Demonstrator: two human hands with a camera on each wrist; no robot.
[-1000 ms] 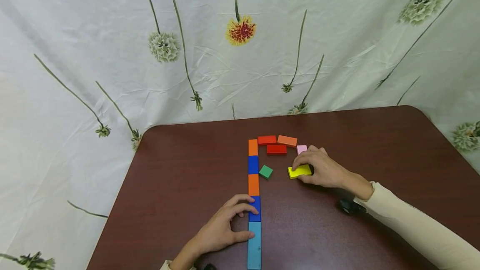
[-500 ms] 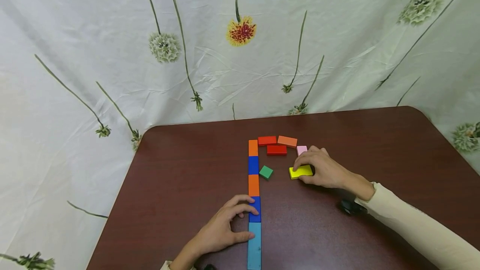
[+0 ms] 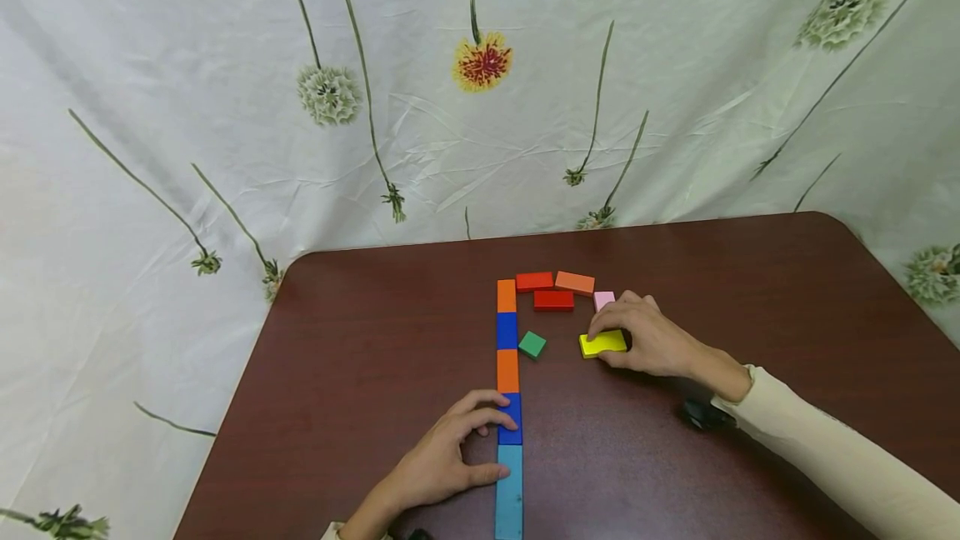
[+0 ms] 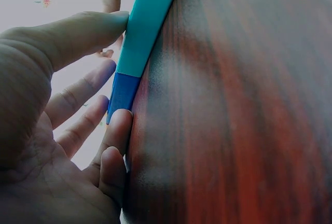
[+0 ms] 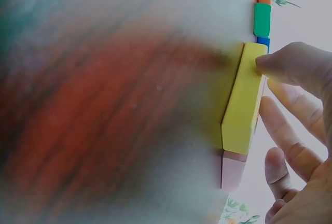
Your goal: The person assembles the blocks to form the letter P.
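My right hand pinches a yellow rectangular block between thumb and fingers, low at the table. In the right wrist view, the thumb lies along one side of the yellow block. My left hand rests loosely at a straight row of blocks, fingertips on a dark blue block and thumb at the edge of a light blue block. Farther up, the row runs on through an orange block, another blue block and a second orange block.
A small green block lies right of the row. Beyond it are two red blocks, an orange-red block and a pink block, partly behind my right hand. A flowered cloth hangs behind the brown table.
My right hand and the yellow block have shifted slightly to the right. The left hand and the row have stayed where they were.
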